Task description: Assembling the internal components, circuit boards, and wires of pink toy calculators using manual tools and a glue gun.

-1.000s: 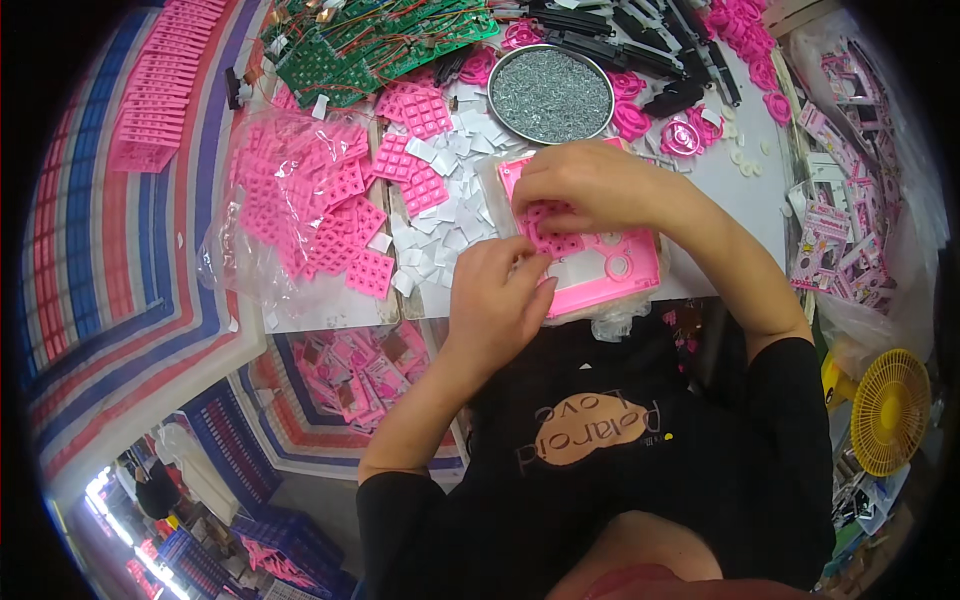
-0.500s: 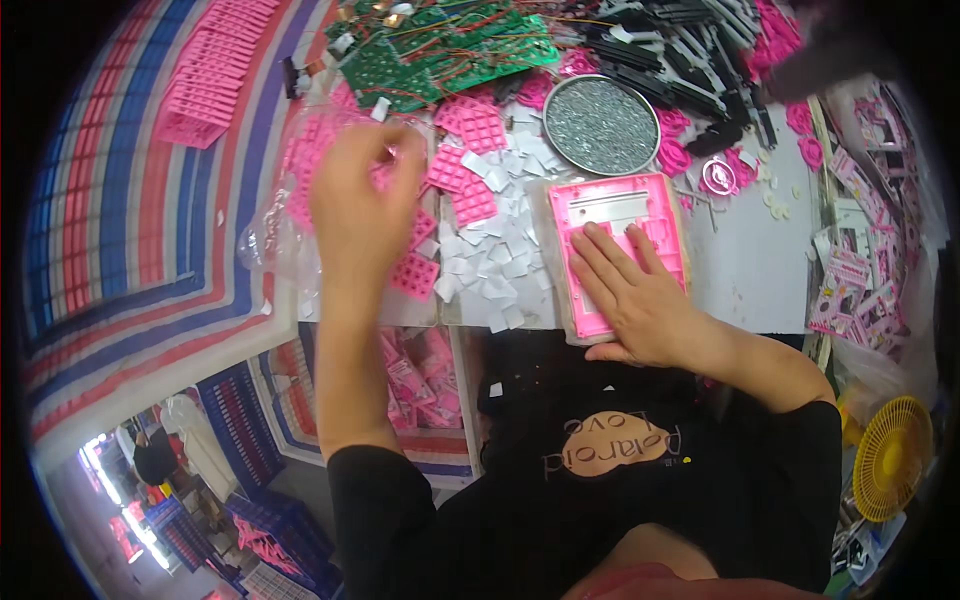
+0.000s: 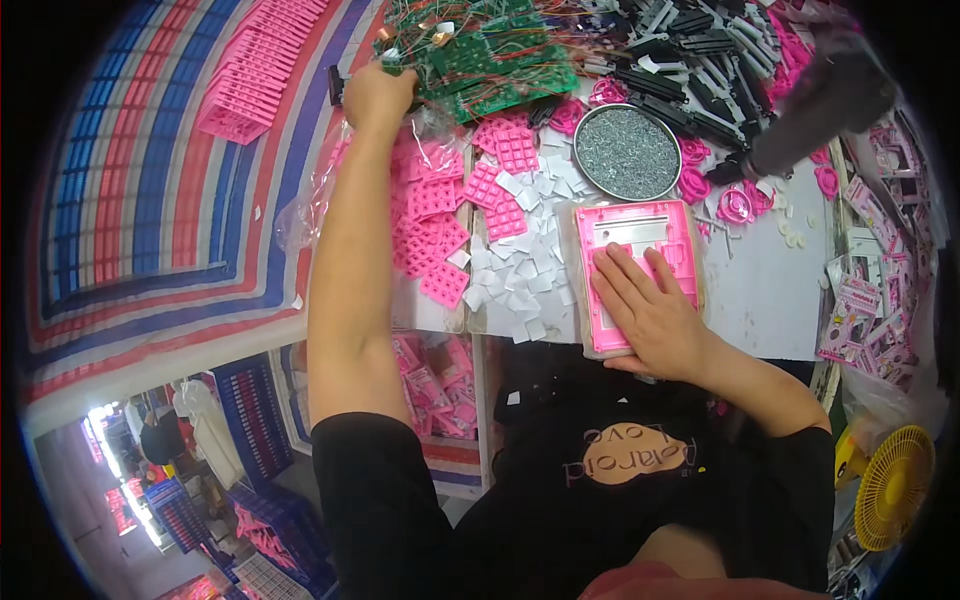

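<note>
My right hand (image 3: 655,315) lies flat on a pink plastic casing (image 3: 672,232), fingers stretched out and apart. That casing has moulded ribs and compartments and rests on a pale pad (image 3: 572,260) at the bench's near edge. My left arm is stretched far forward. The left hand (image 3: 378,100) is at the left edge of a heap of green circuit boards (image 3: 490,60) with wires; its fingers are mostly hidden, so I cannot see what they hold. Below that hand, pink keypads (image 3: 430,225) spill from a clear plastic bag (image 3: 300,215).
A round dish of small screws (image 3: 627,152) stands beyond the casing. White paper squares (image 3: 520,290) lie scattered to its left. Black plastic parts (image 3: 690,60) are heaped at the back, with a dark tool (image 3: 820,105) hanging at right. Stacked pink casings (image 3: 262,70) stand far left.
My left hand has moved from above the keypads forward to the circuit boards. The right hand stays flat on the casing. The whole view has shifted slightly.
</note>
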`<state>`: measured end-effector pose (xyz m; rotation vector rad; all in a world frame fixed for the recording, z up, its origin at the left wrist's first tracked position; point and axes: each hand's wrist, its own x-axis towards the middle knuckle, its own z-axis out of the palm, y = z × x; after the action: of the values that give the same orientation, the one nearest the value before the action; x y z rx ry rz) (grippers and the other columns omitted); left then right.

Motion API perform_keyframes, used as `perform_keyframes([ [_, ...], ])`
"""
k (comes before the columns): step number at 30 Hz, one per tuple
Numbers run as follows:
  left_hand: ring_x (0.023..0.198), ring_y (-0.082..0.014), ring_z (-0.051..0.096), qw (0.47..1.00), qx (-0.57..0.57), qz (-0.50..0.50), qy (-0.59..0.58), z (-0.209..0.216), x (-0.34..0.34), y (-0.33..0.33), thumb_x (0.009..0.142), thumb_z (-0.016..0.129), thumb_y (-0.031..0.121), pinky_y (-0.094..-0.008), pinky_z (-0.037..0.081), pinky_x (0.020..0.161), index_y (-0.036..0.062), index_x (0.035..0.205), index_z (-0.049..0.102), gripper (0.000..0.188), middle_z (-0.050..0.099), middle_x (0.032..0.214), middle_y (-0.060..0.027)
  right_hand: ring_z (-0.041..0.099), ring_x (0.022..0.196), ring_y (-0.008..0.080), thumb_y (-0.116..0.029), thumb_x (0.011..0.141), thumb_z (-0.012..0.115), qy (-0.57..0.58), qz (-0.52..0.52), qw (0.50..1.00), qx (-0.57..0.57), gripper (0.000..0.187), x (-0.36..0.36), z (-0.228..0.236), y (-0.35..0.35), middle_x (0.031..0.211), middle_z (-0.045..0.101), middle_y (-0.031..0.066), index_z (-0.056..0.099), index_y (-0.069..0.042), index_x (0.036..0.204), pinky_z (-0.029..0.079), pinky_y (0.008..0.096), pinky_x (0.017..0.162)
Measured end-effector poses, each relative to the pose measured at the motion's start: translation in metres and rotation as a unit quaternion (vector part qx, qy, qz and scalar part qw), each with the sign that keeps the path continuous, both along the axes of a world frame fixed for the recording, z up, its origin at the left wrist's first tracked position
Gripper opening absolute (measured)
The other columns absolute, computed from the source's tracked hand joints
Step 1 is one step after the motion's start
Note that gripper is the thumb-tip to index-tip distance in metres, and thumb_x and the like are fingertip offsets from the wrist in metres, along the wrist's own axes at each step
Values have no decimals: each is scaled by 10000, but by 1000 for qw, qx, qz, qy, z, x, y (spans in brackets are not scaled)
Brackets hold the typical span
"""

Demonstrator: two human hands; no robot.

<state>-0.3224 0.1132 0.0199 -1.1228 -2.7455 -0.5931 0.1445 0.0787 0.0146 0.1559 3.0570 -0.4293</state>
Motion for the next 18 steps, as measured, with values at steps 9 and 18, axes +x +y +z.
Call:
perform_keyframes([
  [9, 961, -329, 695, 649, 615, -74, -442, 46, 57, -47, 1065, 544, 217, -506, 617, 810, 33, 1260, 552, 268, 684, 1159, -101, 294, 1504, 392, -480, 781, 806, 69, 7, 995, -65, 895, 4, 0, 5, 1586, 365, 223, 478, -5, 1465, 280, 558, 1192],
  [18, 850, -217, 677, 752, 479, 31, -452, 37, 52, -65, 1013, 588, 90, -335, 539, 550, 87, 1232, 557, 222, 678, 1068, -94, 614, 1116, 340, -189, 814, 784, 231, 27, 955, -183, 389, -16, 16, 33, 1163, 674, 125, 680, -39, 1158, 511, 442, 959],
])
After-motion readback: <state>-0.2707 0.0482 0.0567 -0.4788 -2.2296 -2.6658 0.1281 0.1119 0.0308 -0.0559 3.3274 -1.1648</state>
